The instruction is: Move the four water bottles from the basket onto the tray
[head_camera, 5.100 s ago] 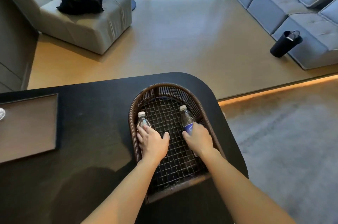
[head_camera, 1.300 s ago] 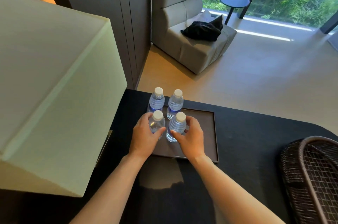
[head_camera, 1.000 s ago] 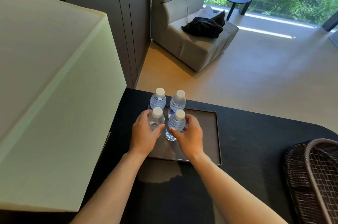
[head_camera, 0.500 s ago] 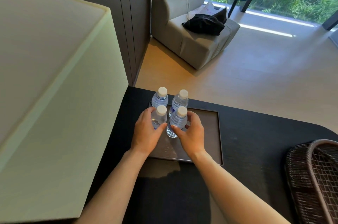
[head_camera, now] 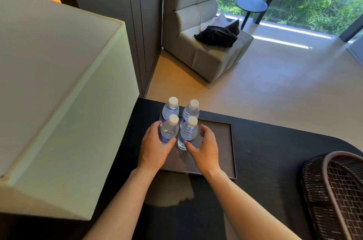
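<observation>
As 4 bottles [head_camera: 179,122] crowd tray [head_camera: 222,147] left edge — right half bare.

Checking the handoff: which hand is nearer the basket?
Right. The right hand is over the tray, open beside the near-right bottle, on the side toward the basket. The left hand is farther away, wrapped around the near-left bottle.

Both bare forearms are extended forward from the lower edge of the view, converging toward the middle. The left hand [head_camera: 156,146] is curled palm inward, its fingers and thumb wrapped in a grasp. The right hand [head_camera: 205,148] is held open beside it, thumb pointing left and fingers loosely spread and curved.
</observation>
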A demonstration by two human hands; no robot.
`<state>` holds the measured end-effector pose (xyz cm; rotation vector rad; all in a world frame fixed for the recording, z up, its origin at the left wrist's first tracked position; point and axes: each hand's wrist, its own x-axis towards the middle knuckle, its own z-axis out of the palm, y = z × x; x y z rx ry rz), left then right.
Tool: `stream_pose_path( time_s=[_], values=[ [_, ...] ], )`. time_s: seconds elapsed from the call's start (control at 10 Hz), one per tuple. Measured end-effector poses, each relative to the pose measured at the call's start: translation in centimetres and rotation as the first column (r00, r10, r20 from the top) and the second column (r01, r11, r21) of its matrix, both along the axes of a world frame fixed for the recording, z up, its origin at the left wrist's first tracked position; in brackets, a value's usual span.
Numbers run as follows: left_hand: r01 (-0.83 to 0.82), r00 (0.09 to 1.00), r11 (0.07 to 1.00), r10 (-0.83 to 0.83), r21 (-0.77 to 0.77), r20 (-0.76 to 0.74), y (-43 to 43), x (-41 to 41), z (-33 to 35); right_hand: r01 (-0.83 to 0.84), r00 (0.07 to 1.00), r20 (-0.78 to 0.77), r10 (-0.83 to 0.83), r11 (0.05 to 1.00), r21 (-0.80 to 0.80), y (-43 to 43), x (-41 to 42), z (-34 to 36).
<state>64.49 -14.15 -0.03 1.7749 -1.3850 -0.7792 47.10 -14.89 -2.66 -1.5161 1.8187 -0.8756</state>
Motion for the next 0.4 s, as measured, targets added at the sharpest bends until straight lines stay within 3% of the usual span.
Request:
stream_pose_path(
  time_s=[0.2,0.4],
  values=[
    [-0.018,0.999,1.0,0.018,0.008,0.026,5.1,-0.4,0.7,0.021,1.0,-0.004,-0.021,0.999,0.031,5.2,-2.1,1.4],
    [-0.013,0.998,0.99,0.006,0.143,0.055,14.5,-1.6,-0.4,0.098,0.991,0.08,-0.104,0.992,0.085,14.6,-7.0,2.1]
  ],
)
